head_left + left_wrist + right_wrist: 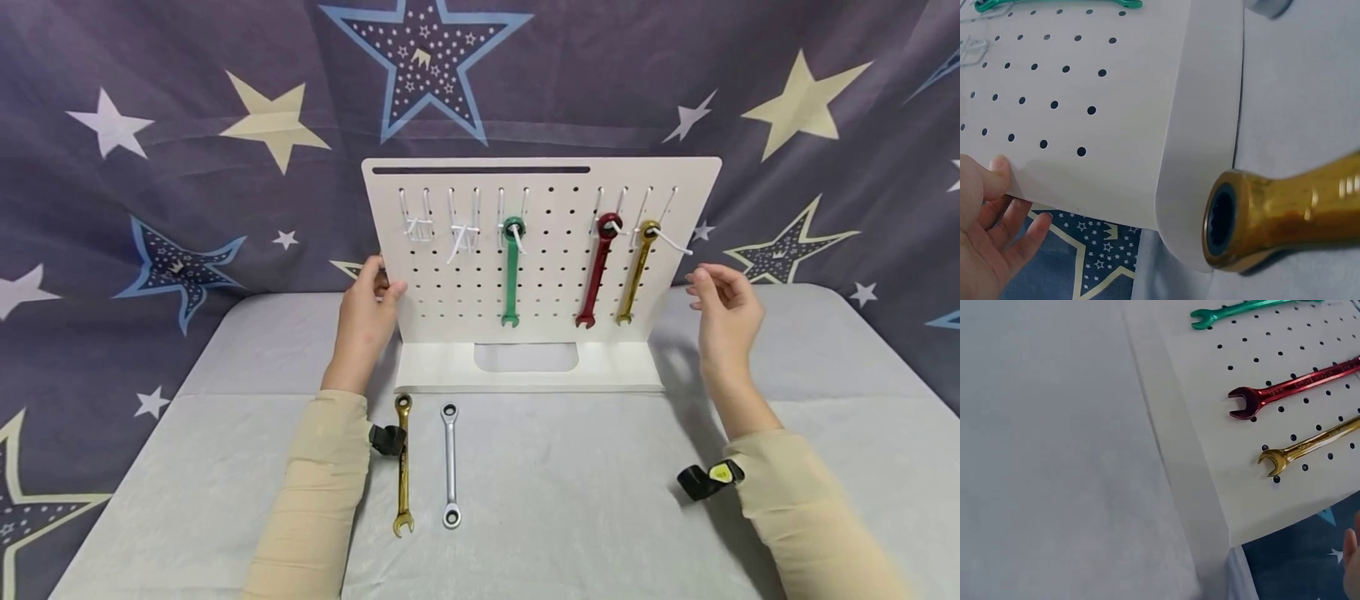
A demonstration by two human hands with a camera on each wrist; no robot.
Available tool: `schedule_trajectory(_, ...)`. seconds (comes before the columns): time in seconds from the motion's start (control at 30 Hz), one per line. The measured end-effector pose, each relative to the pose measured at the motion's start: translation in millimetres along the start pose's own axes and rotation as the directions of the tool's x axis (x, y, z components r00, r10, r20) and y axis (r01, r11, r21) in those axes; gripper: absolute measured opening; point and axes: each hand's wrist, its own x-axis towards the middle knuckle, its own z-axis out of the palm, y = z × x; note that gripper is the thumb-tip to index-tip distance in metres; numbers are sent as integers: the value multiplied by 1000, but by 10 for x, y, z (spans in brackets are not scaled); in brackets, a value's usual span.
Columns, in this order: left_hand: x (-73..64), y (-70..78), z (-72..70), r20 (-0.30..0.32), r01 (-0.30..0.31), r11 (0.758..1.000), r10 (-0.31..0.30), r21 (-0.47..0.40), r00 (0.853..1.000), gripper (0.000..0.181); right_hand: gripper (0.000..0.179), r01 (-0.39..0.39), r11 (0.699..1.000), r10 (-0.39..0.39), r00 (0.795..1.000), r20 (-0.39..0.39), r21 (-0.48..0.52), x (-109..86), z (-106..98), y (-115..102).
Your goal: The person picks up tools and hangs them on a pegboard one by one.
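A white pegboard (465,287) stands upright on its base, with wire hooks across its upper part. My left hand (366,321) holds the board's left edge, thumb on the front face and fingers around behind. Off the right edge my right hand (729,312) hovers with loosely bent fingers and nothing in it. From the hooks hang a green wrench (512,275), a red wrench (596,275) and a gold wrench (637,275). The two leftmost hooks (418,227) carry no wrench.
On the grey tablecloth (570,492), before the board, lie another gold wrench (403,475) and a silver double-ring wrench (451,467). The gold one is close to my left wrist. A dark star-patterned curtain (600,75) hangs behind the table.
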Motion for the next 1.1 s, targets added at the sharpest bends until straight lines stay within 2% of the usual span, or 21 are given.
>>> schedule_trajectory(0.1, -3, 17, 14, 0, 2, 1000, -2, 3, 1000, 27, 9, -23, 1000, 23, 999, -27, 7, 48, 21, 63)
schedule_trajectory(0.3, -5, 31, 47, 5, 6, 1000, -6, 8, 1000, 27, 9, -52, 999, 53, 998, -27, 11, 94, 71, 144)
schedule_trajectory(0.63, -21, 33, 68, 8, 2, 1000, -2, 8, 1000, 24, 13, -155, 988, 155, 987, 35, 1, 44, 111, 199)
schedule_trajectory(1.1, 7, -23, 2, 15, -10, 998, 10, 54, 1000, 26, 14, -123, 987, 132, 988, 78, -106, 78, 194, 216)
